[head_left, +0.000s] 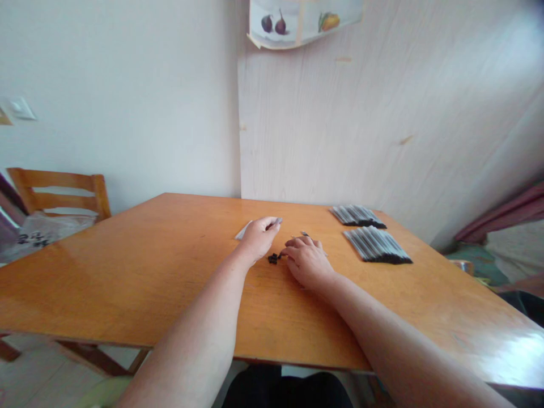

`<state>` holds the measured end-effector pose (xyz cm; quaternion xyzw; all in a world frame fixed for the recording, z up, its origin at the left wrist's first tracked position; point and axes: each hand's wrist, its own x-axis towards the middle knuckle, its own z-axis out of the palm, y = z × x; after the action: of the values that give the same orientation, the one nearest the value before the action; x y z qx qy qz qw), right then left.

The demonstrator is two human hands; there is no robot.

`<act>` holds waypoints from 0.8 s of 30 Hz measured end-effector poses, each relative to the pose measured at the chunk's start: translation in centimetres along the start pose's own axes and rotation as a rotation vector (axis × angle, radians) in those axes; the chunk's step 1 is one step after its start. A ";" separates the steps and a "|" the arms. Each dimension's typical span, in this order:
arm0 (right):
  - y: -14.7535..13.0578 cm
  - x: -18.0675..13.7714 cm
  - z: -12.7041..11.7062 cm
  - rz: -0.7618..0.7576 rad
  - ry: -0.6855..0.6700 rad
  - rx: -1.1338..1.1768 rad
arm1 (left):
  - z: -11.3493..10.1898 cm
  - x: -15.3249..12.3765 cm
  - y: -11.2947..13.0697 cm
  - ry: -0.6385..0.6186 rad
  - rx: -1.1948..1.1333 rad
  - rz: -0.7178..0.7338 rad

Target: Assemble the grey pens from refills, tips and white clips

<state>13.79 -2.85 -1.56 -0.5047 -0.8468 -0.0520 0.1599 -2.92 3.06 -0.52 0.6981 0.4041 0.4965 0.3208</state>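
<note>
My left hand (260,235) is closed, thumb against fingers, on a thin greyish piece (278,221) whose end sticks out past the fingertips. The rest of that piece is hidden in the hand. A flat whitish item (243,231) lies on the table just behind this hand. Between the hands is a small heap of black pieces (272,258). Low over the table, my right hand (308,259) has its fingers bent down, the fingertips touching the heap's right edge. Its palm hides some thin items, and a dark tip (305,233) shows beyond the knuckles.
Two bundles of clear, slim tubes with black ends lie at the right: a far bundle (356,216) and a nearer bundle (377,245). The wooden table (127,272) meets the wall at the back. A wooden chair (63,184) holding a plastic bag (51,226) stands left.
</note>
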 end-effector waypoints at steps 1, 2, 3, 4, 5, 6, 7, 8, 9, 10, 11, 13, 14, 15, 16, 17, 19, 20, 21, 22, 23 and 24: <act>0.0 0.0 0.0 0.025 0.009 -0.003 | 0.0 0.0 0.0 0.002 -0.001 0.000; 0.0 0.0 -0.1 0.042 0.015 -0.007 | 0.0 0.0 0.1 0.004 -0.004 -0.001; 0.0 -0.1 -0.2 0.047 0.013 -0.010 | 0.0 0.0 0.1 0.008 -0.011 -0.002; 0.0 -0.1 -0.2 0.043 0.004 -0.016 | 0.0 -0.1 0.2 0.012 -0.018 -0.005; -0.1 0.0 -0.3 0.033 -0.014 -0.023 | 0.0 -0.1 0.2 0.017 -0.025 -0.008; -0.1 0.0 -0.3 0.024 -0.035 -0.032 | 0.0 -0.1 0.3 0.019 -0.029 -0.012; -0.1 0.0 -0.4 0.018 -0.057 -0.041 | 0.1 -0.1 0.2 0.020 -0.031 -0.016; -0.1 0.1 -0.4 0.015 -0.075 -0.048 | 0.1 -0.1 0.2 0.018 -0.030 -0.018; -0.1 0.1 -0.4 0.016 -0.091 -0.053 | 0.1 -0.1 0.2 0.017 -0.028 -0.017; -0.1 0.2 -0.4 0.020 -0.102 -0.055 | 0.1 -0.1 0.2 0.014 -0.027 -0.016; -0.1 0.2 -0.4 0.026 -0.110 -0.055 | 0.1 -0.1 0.2 0.013 -0.027 -0.014; 0.0 0.3 -0.3 0.045 -0.109 -0.047 | 0.2 -0.2 0.3 0.011 -0.029 -0.013; 0.1 0.3 -0.3 0.059 -0.099 -0.040 | 0.2 -0.2 0.3 0.012 -0.031 -0.013; 0.1 0.3 -0.3 0.075 -0.084 -0.034 | 0.2 -0.2 0.3 0.012 -0.032 -0.014; 0.2 0.2 -0.3 0.091 -0.068 -0.030 | 0.2 -0.2 0.4 0.011 -0.032 -0.014; 0.2 0.2 -0.3 0.107 -0.058 -0.029 | 0.2 -0.3 0.4 0.011 -0.031 -0.014; 0.3 0.2 -0.4 0.121 -0.077 -0.035 | 0.1 -0.3 0.5 0.008 -0.027 -0.013; 0.4 0.2 -0.4 0.120 -0.098 -0.038 | 0.1 -0.3 0.5 0.006 -0.024 -0.012; 0.4 0.2 -0.5 0.115 -0.116 -0.039 | 0.1 -0.3 0.5 0.003 -0.020 -0.013; 0.5 0.2 -0.4 0.109 -0.123 -0.037 | 0.1 -0.3 0.5 0.002 -0.017 -0.014; 0.6 0.3 -0.4 0.103 -0.113 -0.029 | 0.1 -0.3 0.5 0.001 -0.014 -0.014; 0.8 0.3 -0.3 0.103 -0.083 -0.016 | 0.1 -0.3 0.5 0.000 -0.009 -0.015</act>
<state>14.42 -2.30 -1.24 -0.5506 -0.8251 -0.0294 0.1232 -2.76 2.58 -0.25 0.6935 0.4072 0.4959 0.3277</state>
